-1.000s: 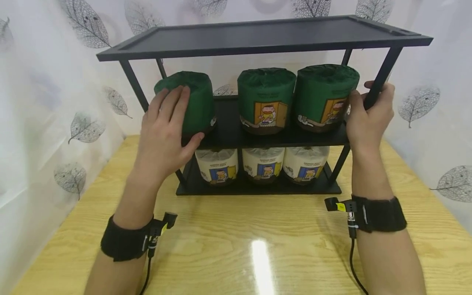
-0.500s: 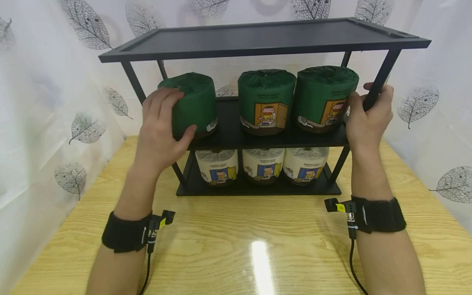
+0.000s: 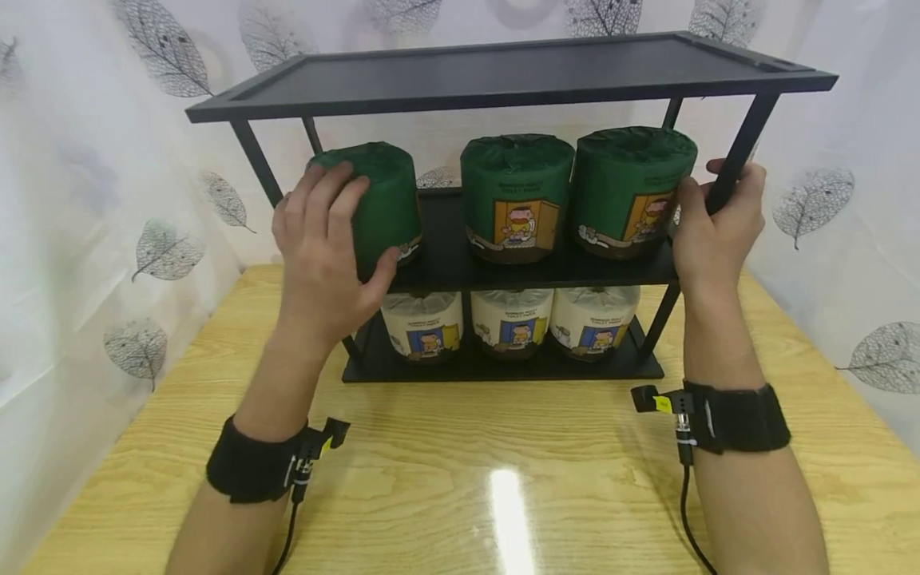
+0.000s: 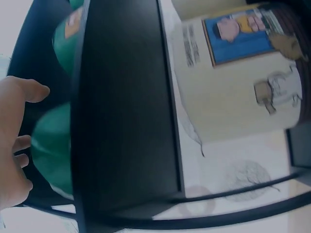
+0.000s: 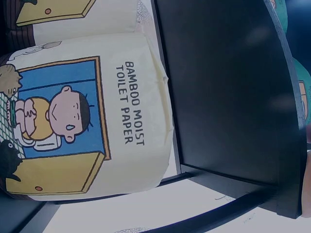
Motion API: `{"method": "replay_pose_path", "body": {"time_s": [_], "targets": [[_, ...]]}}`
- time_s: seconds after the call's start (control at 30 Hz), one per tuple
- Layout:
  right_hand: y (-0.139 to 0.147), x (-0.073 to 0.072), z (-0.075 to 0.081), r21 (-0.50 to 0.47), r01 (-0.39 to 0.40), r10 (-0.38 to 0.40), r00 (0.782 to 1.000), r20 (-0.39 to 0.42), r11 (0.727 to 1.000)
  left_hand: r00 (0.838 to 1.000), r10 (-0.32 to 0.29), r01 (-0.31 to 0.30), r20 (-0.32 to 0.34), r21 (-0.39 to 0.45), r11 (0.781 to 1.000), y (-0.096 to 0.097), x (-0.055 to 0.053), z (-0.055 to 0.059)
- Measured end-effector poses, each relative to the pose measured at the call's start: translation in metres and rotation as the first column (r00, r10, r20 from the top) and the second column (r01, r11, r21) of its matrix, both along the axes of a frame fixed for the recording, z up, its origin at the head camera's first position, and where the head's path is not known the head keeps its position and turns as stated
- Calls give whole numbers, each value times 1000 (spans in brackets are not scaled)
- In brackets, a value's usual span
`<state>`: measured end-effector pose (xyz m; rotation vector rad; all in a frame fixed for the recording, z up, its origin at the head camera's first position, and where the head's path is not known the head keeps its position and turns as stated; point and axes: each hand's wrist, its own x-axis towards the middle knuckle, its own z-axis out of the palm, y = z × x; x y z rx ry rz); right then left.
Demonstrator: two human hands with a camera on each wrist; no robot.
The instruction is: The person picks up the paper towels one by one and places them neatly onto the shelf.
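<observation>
On the middle shelf of a black rack [image 3: 446, 275] stand three green-wrapped toilet rolls. My left hand [image 3: 319, 239] reaches over the front of the left toilet roll [image 3: 388, 200], fingers spread against its upper side and thumb pointing right near its lower front. In the left wrist view a gap shows between the thumb [image 4: 34, 91] and that roll. The middle toilet roll [image 3: 517, 196] and right toilet roll [image 3: 632, 192] show cartoon panels to the front. My right hand [image 3: 722, 231] grips the rack's right front post [image 3: 743, 152], its thumb beside the right roll and its fingers partly behind the post.
Cream-wrapped toilet rolls [image 3: 512, 323] line the bottom shelf, their panels facing forward. The rack's top shelf [image 3: 503, 76] overhangs both hands. A wooden table [image 3: 446, 447] carries the rack, with a leaf-patterned curtain [image 3: 172, 200] behind. Cables hang from both wrist cameras.
My left hand drew back left from the left roll's top, then moved right across its front again. That roll shifted slightly right and turned a little. The right hand kept its grip.
</observation>
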<state>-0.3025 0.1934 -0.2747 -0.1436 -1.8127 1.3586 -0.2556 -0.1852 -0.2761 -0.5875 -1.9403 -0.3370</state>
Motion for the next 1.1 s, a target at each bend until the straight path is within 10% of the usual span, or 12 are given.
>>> {"method": "replay_pose_path", "body": {"time_s": [0.33, 1.1], "targets": [[4, -8, -4, 30, 3, -3, 1000, 5, 1000, 964, 224, -209, 141, -116, 971, 8, 0, -11], [4, -5, -4, 17, 3, -3, 1000, -7, 1000, 994, 86, -81, 67, -76, 994, 2, -3, -3]]}}
